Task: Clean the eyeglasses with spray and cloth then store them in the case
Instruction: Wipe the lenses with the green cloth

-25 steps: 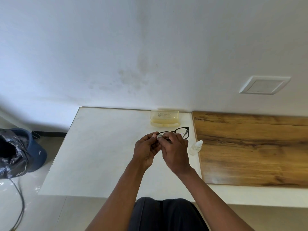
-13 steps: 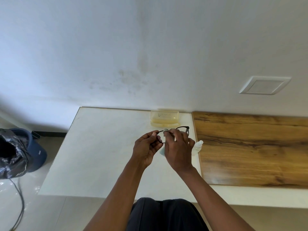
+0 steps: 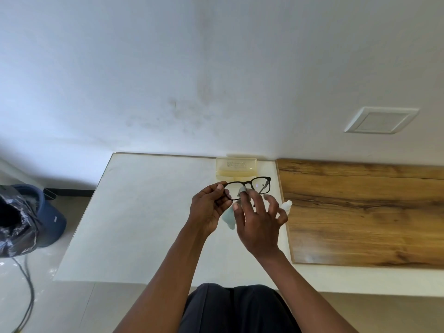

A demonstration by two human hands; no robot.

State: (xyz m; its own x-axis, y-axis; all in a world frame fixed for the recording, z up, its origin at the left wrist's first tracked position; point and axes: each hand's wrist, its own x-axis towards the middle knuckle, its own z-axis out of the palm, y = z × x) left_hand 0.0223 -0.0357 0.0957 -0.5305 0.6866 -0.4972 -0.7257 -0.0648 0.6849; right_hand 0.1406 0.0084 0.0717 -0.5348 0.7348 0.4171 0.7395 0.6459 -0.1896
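- Mid-frame, our left hand [image 3: 209,207] pinches the eyeglasses [image 3: 249,187] by one end.
- Our right hand [image 3: 258,223], fingers spread, seems to rub the cloth [image 3: 242,190] on a lens.
- Wiping is underway; the spray bottle [image 3: 286,205] is set down.
- The case [image 3: 236,167], above, awaits.

Spray bottle [image 3: 286,205]: lower body hidden behind right hand [image 3: 258,224]. Cloth [image 3: 229,218]: mostly covered by the same hand, its shape unclear. Case [image 3: 236,167]: printed lettering too small to read; bin [image 3: 26,217] cut by left edge.
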